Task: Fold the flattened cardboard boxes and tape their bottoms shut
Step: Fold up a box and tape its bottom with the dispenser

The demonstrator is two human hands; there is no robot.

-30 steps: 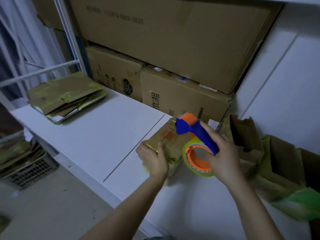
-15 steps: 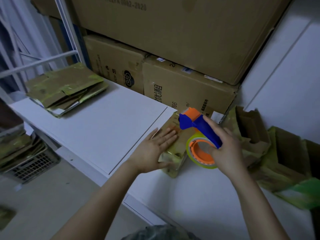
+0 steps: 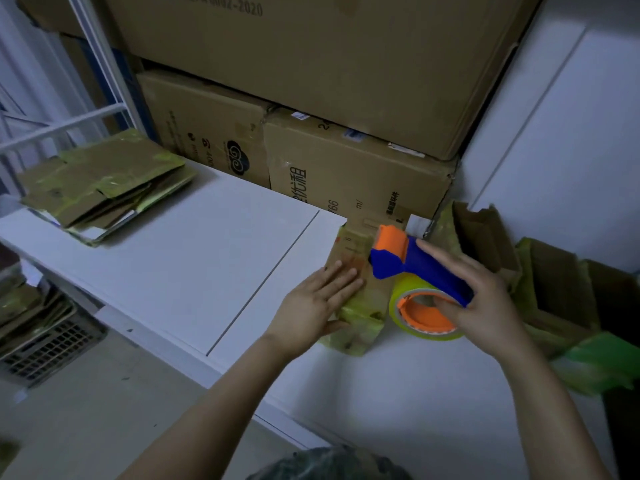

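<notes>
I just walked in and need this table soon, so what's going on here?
A person is taping a small cardboard box on the white table. The left hand presses flat on the box, while the right hand grips the tape dispenser, its orange head at the box's far end. A stack of flattened boxes lies at the far left, and folded boxes stand open on the right.

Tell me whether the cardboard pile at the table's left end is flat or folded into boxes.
Flat. The cardboard pile lies in thin overlapping sheets on the table, with no walls standing up.
</notes>
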